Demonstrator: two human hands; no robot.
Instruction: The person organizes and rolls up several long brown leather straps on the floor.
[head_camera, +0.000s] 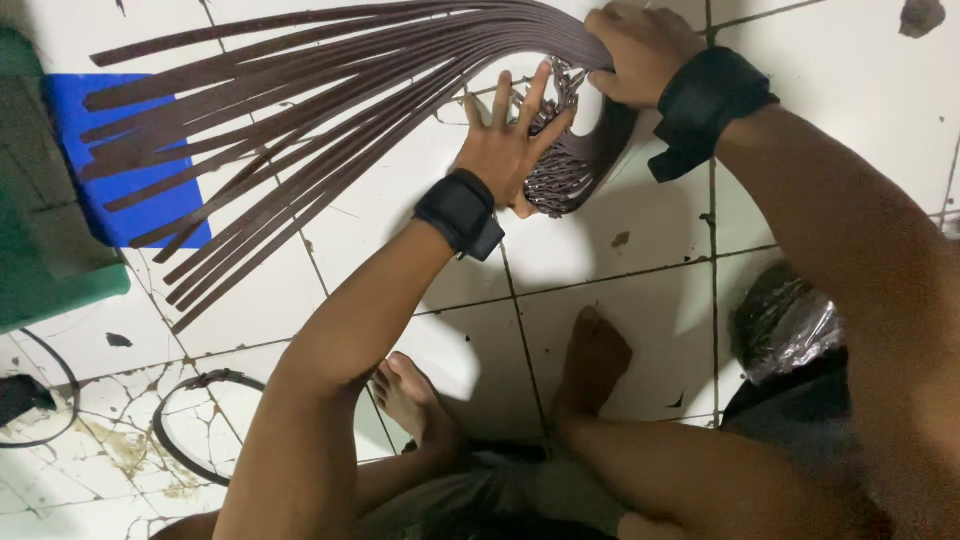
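On the white tiled floor, I weave dark strips (300, 110) into a small round base (560, 165).

Left of the base, my left hand (505, 145) lies flat with fingers spread, pressing the woven centre down against the floor (620, 270) and gripping nothing. Just above the base, my right hand (640, 50) is closed around the gathered strips where they bend over the rim. From the base the loose ends fan out far to the left, crossing a blue sheet (120, 160) beside a green mat (30, 270). I judge the work to be in its early weaving stage, the base only partly built. The next move, as I see it, calls for steady downward pressure from the left hand while the right feeds one strip through without loosening the rest. My bare feet (420, 400) rest below the base, and a dark loop (200, 420) lies well to the lower left.
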